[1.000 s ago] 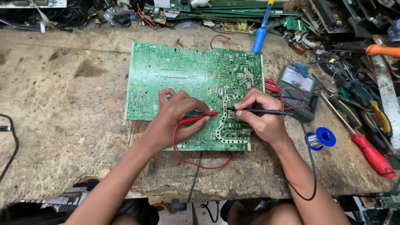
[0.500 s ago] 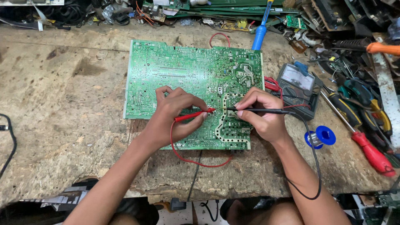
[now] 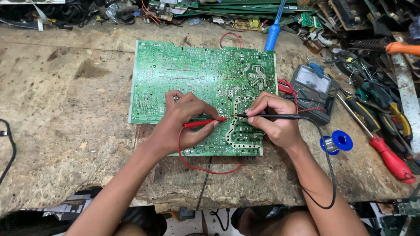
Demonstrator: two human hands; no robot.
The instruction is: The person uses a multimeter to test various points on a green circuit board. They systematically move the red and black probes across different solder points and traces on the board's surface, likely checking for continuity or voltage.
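A large green circuit board (image 3: pixel 188 74) lies solder side up on the worn wooden bench (image 3: pixel 61 109). My left hand (image 3: pixel 181 124) pinches a red test probe (image 3: pixel 204 123), its tip pointing right onto the board. My right hand (image 3: pixel 275 120) holds a black test probe (image 3: pixel 271 116) pointing left, tip on the board close to the red tip. Red and black leads loop off the bench front and run to a grey analog meter (image 3: pixel 313 91) just right of the board.
A blue solder spool (image 3: pixel 336 142) sits right of my right wrist. Red-handled screwdriver (image 3: pixel 391 159), pliers and other tools crowd the right side. A blue-handled tool (image 3: pixel 272 32), loose boards and wires line the back edge. A black cable (image 3: pixel 8 148) hangs at far left.
Both hands and probes stay on the same area of the board; the probe tips shift only slightly. The view has drifted a little.
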